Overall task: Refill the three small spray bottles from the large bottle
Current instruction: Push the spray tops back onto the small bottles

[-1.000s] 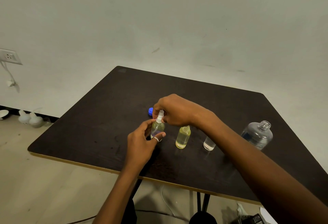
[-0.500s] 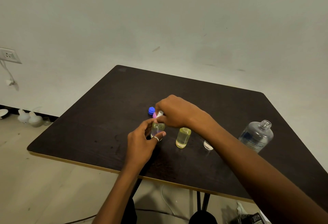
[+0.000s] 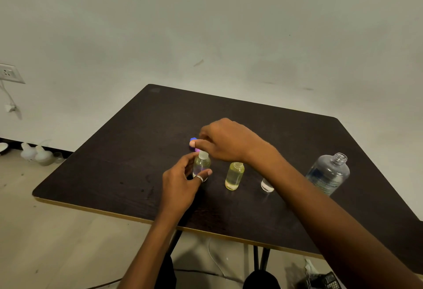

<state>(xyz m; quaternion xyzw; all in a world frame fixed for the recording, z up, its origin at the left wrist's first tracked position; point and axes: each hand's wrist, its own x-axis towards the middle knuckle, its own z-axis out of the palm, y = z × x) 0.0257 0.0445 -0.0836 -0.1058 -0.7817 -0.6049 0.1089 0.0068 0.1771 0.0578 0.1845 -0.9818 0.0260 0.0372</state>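
Note:
Three small bottles stand in a row on the dark table. My left hand grips the leftmost small bottle, which holds clear liquid and carries a white spray head. My right hand curls over that spray head from above, fingertips on its top. The middle small bottle holds yellow liquid and its neck is bare. My right forearm hides most of the third small bottle. The large clear bottle stands uncapped at the right.
A blue cap and a small purple piece lie just behind the leftmost bottle. A wall socket with a hanging cable is at far left. White containers stand on the floor. The table's near edge runs below my arms.
My right hand has stayed over the spray head and turned a little, its thumb now pointing left. The left hand still holds the same bottle. The other bottles have not moved.

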